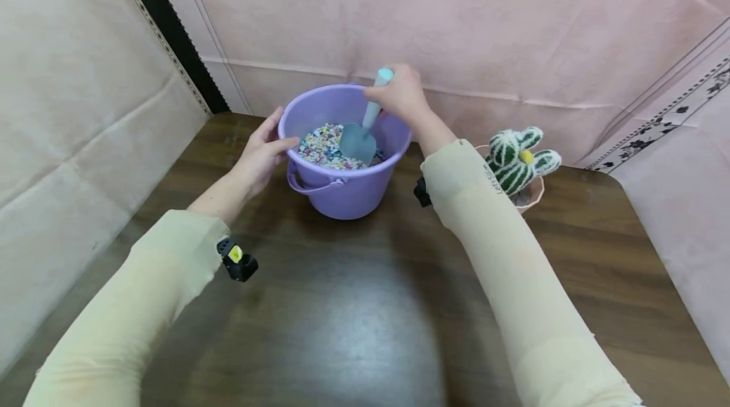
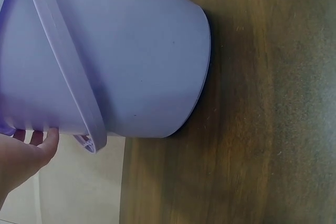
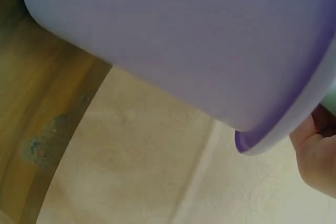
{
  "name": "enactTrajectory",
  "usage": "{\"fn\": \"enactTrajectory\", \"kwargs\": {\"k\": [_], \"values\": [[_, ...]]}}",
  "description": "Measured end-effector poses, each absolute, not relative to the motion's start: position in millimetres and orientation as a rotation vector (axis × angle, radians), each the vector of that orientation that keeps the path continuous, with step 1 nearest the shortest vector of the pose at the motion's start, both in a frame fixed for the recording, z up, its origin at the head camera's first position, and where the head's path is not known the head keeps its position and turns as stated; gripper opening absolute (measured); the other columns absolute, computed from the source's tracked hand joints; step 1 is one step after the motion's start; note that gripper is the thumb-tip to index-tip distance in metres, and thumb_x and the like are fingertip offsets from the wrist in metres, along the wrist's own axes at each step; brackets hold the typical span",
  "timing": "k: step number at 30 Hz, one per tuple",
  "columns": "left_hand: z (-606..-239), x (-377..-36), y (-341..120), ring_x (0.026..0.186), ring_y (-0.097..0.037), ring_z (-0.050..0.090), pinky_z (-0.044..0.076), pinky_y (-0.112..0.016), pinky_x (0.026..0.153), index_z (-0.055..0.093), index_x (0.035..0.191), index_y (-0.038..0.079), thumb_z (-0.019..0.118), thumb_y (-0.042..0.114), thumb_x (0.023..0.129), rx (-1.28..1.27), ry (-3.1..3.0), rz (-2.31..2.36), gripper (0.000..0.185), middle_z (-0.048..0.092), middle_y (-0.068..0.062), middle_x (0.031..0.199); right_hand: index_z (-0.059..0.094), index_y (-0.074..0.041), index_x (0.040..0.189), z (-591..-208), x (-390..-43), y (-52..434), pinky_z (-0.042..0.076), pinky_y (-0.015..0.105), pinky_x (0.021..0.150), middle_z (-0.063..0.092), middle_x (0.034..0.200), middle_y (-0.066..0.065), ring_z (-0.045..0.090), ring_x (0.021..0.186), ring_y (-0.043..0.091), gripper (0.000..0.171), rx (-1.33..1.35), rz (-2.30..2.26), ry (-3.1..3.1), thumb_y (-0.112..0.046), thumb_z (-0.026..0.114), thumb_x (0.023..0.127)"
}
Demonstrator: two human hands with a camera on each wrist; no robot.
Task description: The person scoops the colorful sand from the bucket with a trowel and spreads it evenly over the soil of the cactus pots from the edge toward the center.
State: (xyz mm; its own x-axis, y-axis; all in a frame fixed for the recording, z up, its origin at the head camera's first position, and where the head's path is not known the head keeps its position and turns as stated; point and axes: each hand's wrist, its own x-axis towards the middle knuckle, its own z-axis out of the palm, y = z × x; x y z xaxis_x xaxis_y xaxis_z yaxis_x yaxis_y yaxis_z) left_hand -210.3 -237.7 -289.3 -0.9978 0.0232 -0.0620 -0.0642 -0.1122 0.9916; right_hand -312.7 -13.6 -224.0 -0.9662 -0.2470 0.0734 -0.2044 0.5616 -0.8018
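A purple bucket (image 1: pixel 350 194) stands upright at the back of the table, with a layer of small multicoloured pebbles (image 1: pixel 325 147) inside. My left hand (image 1: pixel 261 156) holds its left rim, thumb over the edge and fingers against the outer wall; in the left wrist view the hand (image 2: pixel 26 158) touches the bucket's side (image 2: pixel 152 61). My right hand (image 1: pixel 402 95) grips the light-blue handle of a small toy shovel (image 1: pixel 359 142) over the far right rim. The shovel's blue-grey blade points down at the pebbles. In the right wrist view the bucket wall (image 3: pixel 184 45) hides most of the right hand (image 3: pixel 317 156).
A knitted green-and-white cactus (image 1: pixel 516 166) with a yellow flower sits in a pale pot (image 1: pixel 533 194) right of the bucket, partly behind my right sleeve. The bucket's handle (image 1: pixel 310 186) hangs down in front. Pinkish cloth walls (image 1: pixel 485 26) bound the wooden table (image 1: pixel 342 305).
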Motion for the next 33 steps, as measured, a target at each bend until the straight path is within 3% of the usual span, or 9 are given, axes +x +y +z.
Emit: {"fn": "enactTrajectory", "kwargs": {"k": [5, 10, 13, 17, 24, 29, 33], "values": [[-288, -208, -238, 0.143, -0.025, 0.018, 0.024, -0.041, 0.117, 0.001, 0.151, 0.016, 0.045, -0.001, 0.094, -0.045, 2.060, 2.296, 0.074, 0.002, -0.007, 0.159, 0.045, -0.011, 0.078, -233, -310, -12, 0.059, 0.027, 0.062, 0.048, 0.073, 0.002, 0.065, 0.070, 0.021, 0.018, -0.199, -1.443, 2.700, -0.018, 0.061, 0.083], [-287, -203, -242, 0.143, -0.027, 0.018, 0.025, -0.041, 0.117, 0.000, 0.151, 0.015, 0.045, 0.001, 0.095, -0.034, 2.109, 2.265, 0.074, 0.003, -0.008, 0.159, 0.047, -0.011, 0.079, -243, -307, -19, 0.059, 0.027, 0.057, 0.051, 0.075, 0.003, 0.066, 0.056, 0.018, 0.018, -0.036, -1.524, 2.689, -0.019, 0.063, 0.081], [-287, -201, -246, 0.143, -0.027, 0.017, 0.025, -0.041, 0.116, -0.001, 0.151, 0.014, 0.046, 0.003, 0.095, -0.024, 2.144, 2.237, 0.074, 0.002, -0.008, 0.159, 0.047, -0.011, 0.078, -244, -305, -26, 0.059, 0.028, 0.054, 0.051, 0.074, 0.003, 0.068, 0.058, 0.023, 0.018, -0.004, -1.582, 2.667, -0.019, 0.063, 0.081], [-287, -200, -246, 0.143, -0.026, 0.017, 0.026, -0.039, 0.116, -0.001, 0.151, 0.016, 0.046, 0.004, 0.095, -0.023, 2.155, 2.229, 0.074, 0.002, -0.007, 0.159, 0.050, -0.010, 0.081, -246, -300, -36, 0.059, 0.028, 0.055, 0.056, 0.076, 0.004, 0.070, 0.069, 0.029, 0.016, 0.022, -1.644, 2.569, -0.018, 0.063, 0.081], [-288, -200, -245, 0.143, -0.026, 0.018, 0.026, -0.040, 0.117, 0.000, 0.151, 0.016, 0.045, 0.004, 0.095, -0.014, 2.162, 2.228, 0.073, 0.003, -0.007, 0.159, 0.052, -0.008, 0.091, -249, -301, -42, 0.060, 0.031, 0.061, 0.060, 0.080, 0.006, 0.070, 0.064, 0.026, 0.016, 0.157, -1.722, 2.464, -0.017, 0.063, 0.083], [-289, -200, -245, 0.143, -0.025, 0.018, 0.025, -0.040, 0.117, 0.001, 0.151, 0.019, 0.046, 0.006, 0.095, -0.018, 2.157, 2.226, 0.073, 0.003, -0.006, 0.159, 0.052, -0.008, 0.086, -250, -301, -42, 0.060, 0.034, 0.067, 0.058, 0.077, 0.007, 0.063, 0.050, 0.019, 0.012, 0.221, -1.894, 2.323, -0.013, 0.062, 0.081], [-289, -200, -246, 0.143, -0.025, 0.018, 0.024, -0.041, 0.117, 0.002, 0.151, 0.018, 0.045, 0.005, 0.095, -0.029, 2.154, 2.237, 0.072, 0.004, -0.006, 0.159, 0.051, -0.008, 0.082, -250, -299, -43, 0.060, 0.034, 0.066, 0.056, 0.075, 0.006, 0.060, 0.051, 0.016, 0.011, 0.235, -2.006, 2.217, -0.009, 0.061, 0.079]]}}
